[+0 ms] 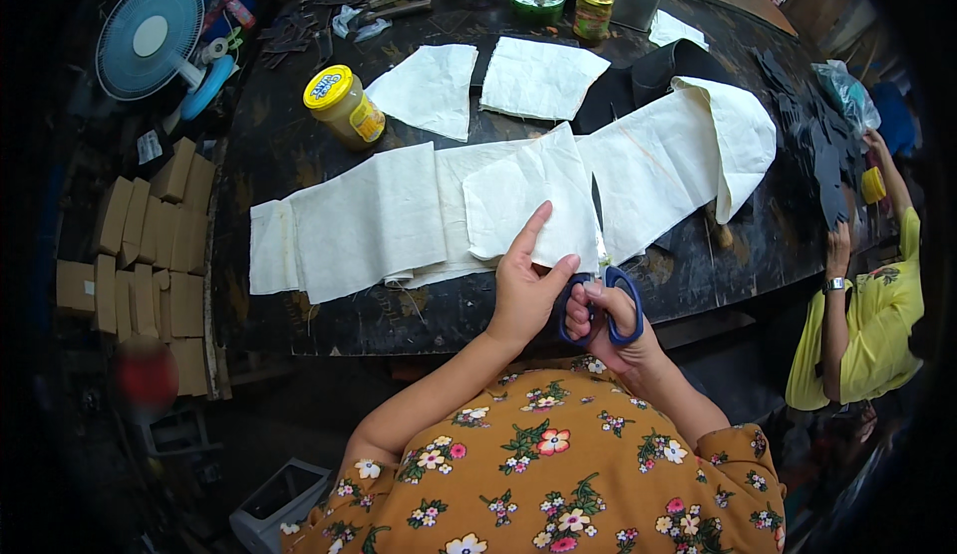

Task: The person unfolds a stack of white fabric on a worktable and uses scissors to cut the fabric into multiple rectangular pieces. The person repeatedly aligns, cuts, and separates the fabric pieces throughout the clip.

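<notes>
My left hand (526, 290) grips the near edge of a white cloth piece (533, 190), with its index finger and thumb lying over the fabric. Blue-handled scissors (625, 290) are in my right hand (610, 327), whose fingers are through the loops. The blades run along the right edge of that piece, and the cloth partly hides them. Beneath and to the left spreads a long strip of layered white cloth (369, 215). To the right, another white length (648, 160) curls over at its far end. Two cut white pieces (429, 86) (538, 78) lie farther back.
A yellow-lidded jar (345, 111) stands on the dark table (299, 320) beyond the cloth. At the back are another jar (593, 14) and a green round container (536, 1). A fan (150, 36) and stacked cardboard boxes (150, 225) stand left. A yellow-shirted person (862, 320) handles black pieces at right.
</notes>
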Motion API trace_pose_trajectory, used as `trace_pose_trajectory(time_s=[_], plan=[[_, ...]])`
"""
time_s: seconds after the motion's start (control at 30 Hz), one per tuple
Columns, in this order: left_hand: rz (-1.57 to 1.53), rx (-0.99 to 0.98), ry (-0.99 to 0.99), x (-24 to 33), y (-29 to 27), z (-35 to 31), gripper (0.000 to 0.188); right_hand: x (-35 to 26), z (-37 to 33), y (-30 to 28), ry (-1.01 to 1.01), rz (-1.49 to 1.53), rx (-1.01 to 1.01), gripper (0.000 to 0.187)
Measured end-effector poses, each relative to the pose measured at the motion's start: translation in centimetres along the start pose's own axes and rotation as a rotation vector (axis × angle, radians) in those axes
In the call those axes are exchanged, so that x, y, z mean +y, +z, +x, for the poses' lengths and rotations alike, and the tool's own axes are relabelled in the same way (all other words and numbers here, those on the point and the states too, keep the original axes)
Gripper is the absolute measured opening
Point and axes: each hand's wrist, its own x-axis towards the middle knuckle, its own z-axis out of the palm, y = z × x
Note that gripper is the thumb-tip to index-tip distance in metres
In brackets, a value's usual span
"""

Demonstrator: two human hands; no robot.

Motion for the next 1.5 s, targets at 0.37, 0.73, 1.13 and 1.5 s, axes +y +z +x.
trace_pose_trajectory(time_s=[0.37,0.73,1.13,1.5], plan=[[0.475,-0.144,0.233,0.5,-3.2,-1.0,0.049,-1.5,1.7,0.1,-0.05,0.072,0.09,0.027],[0.354,-0.165,0.116,1.5,-4.0,-1.8,0.053,-3.1,4.1,-0.8,-0.111,0.052,0.018,0.028],[0.32,-0.065,0.126,4.0,-5.1,-1.1,0.038,-3.7,5.6,-0.9,-0.214,-0.202,0.169,0.027],[1.053,-0.514,0.565,18.9,-7.6,15.2,0.057,-3.6,6.5,-4.0,-0.141,0.017,0.001,0.032]])
